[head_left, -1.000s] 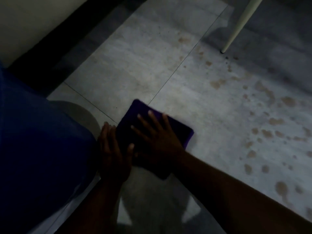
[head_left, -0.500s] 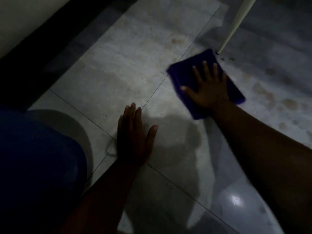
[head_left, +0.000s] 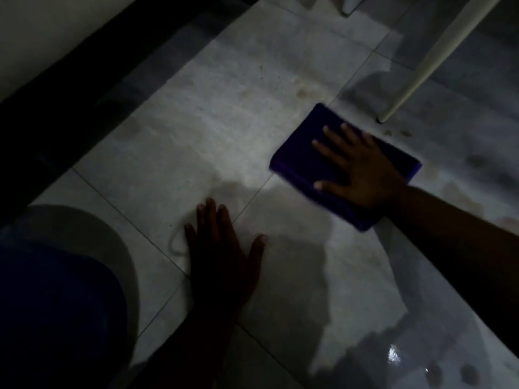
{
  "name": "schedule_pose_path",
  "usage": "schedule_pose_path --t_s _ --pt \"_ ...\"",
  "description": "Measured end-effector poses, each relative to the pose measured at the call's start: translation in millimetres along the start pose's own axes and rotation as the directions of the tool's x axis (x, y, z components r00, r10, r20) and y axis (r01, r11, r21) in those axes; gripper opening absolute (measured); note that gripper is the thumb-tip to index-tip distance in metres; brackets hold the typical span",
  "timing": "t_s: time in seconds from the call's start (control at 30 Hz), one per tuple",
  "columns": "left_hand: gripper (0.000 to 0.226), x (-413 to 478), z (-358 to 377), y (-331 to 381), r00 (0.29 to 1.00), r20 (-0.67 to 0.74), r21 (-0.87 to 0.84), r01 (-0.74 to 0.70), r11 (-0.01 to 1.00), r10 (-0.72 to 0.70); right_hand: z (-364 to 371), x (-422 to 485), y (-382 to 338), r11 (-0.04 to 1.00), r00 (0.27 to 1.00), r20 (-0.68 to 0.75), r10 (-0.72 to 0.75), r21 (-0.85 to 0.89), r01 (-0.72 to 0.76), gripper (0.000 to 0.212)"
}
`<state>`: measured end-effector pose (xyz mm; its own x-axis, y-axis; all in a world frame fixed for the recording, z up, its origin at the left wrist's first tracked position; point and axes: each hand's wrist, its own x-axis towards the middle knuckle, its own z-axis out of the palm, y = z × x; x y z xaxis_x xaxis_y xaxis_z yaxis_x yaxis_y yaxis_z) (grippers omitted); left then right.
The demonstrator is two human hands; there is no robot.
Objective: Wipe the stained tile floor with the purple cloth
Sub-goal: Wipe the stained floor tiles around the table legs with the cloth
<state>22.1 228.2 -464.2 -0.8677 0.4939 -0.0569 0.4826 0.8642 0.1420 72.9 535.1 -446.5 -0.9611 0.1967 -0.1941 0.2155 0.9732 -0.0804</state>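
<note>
Head view: the right hand lay flat, fingers spread, pressing the folded purple cloth onto the floor; it gripped nothing, only bore down with an open palm. The cloth sat just left of the white chair leg, across a grout line. A second before, it had been close to the body, under both hands; half a second before, it had been pushed out almost to the foot of the leg. Now it had come a little back and to the left, so the stroke looked to be on its return. The left hand had left the cloth and was planted open on the tile as a prop, holding nothing.

Brown spots remained beside the leg's foot, above the cloth and to the right. By my judgement the wiping was well short of done, and more passes to the right were needed.
</note>
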Motion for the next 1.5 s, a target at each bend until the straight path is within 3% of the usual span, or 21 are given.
schedule_pose_path --t_s 0.13,0.2,0.27,0.33,0.4,0.47,0.53,0.6,0.7,0.9,1.0,1.17,1.27,1.33,1.43,1.5 --pt "0.092 0.5 2.3 1.1 0.999 0.033 0.057 -0.010 0.998 0.008 -12.1 83.1 8.7 0.966 0.972 -0.018 0.234 0.122 -0.230 0.101" --pt "0.091 1.1 2.9 0.4 1.000 0.025 0.067 -0.014 0.998 0.012 -14.8 114.7 -19.8 0.966 0.971 -0.008 0.239 0.106 -0.237 0.095" --pt "0.092 1.0 3.3 0.9 1.000 0.022 0.075 -0.009 0.997 0.008 -12.7 127.5 -65.5 0.993 0.995 -0.004 0.102 0.063 -0.102 0.090" --pt "0.095 0.2 4.5 0.1 1.000 0.022 0.071 0.012 0.997 -0.014 -5.8 116.6 -103.8 0.991 0.991 0.018 -0.131 0.007 0.131 0.088" --pt "0.096 0.1 7.1 -1.4 1.000 0.006 0.033 0.003 0.999 -0.003 -1.5 94.1 -102.9 0.952 0.952 0.041 -0.303 -0.033 0.304 0.088" --pt "0.095 -0.9 10.0 -2.7 0.999 -0.025 0.028 -0.037 0.999 0.037 -1.0 75.1 -68.4 0.938 0.938 0.014 -0.346 -0.027 0.347 0.086" --pt "0.094 -0.4 11.9 -2.1 0.998 -0.015 0.061 -0.060 0.996 0.061 -6.9 65.4 -20.7 0.971 0.971 -0.026 -0.237 -0.025 0.236 0.088" --pt "0.094 1.6 11.8 -1.9 0.998 0.008 0.072 -0.058 0.996 0.058 -15.6 72.5 16.8 0.999 0.999 -0.052 0.002 0.037 0.000 0.095" --pt "0.094 3.7 9.0 1.4 0.997 0.050 0.072 -0.056 0.996 0.052 -19.6 113.4 37.8 0.949 0.952 -0.052 0.300 0.119 -0.293 0.095" --pt "0.091 2.0 4.6 4.2 0.999 0.037 0.031 -0.041 0.999 0.040 -33.9 211.1 39.4 0.862 0.878 0.036 0.478 0.175 -0.476 0.097" --pt "0.090 1.5 2.0 5.4 0.998 0.048 0.017 -0.029 0.999 0.028 -36.7 235.5 9.3 0.911 0.922 0.051 0.385 0.137 -0.388 0.099" --pt "0.089 -0.2 3.0 2.0 0.999 0.035 0.001 -0.034 0.999 0.034 -31.0 230.1 -92.5 0.997 0.999 0.043 0.013 0.081 -0.017 0.093" --pt "0.089 -0.9 3.4 1.2 0.999 0.018 0.000 -0.035 0.999 0.035 -17.6 189.5 -130.3 0.963 0.961 0.061 -0.269 -0.006 0.270 0.087" --pt "0.091 -1.0 2.3 2.4 1.000 0.015 -0.008 -0.023 1.000 0.023 -9.5 149.3 -118.4 0.904 0.904 0.077 -0.420 -0.052 0.425 0.084" --pt "0.091 -1.9 2.0 3.4 0.999 0.002 -0.008 -0.047 0.999 0.047 -8.3 98.4 -59.6 0.892 0.892 0.020 -0.451 -0.024 0.451 0.082" --pt "0.090 -1.4 2.3 3.3 0.999 -0.008 -0.018 -0.054 0.998 0.054 -15.9 84.3 -15.7 0.946 0.945 -0.039 -0.324 -0.030 0.323 0.086"
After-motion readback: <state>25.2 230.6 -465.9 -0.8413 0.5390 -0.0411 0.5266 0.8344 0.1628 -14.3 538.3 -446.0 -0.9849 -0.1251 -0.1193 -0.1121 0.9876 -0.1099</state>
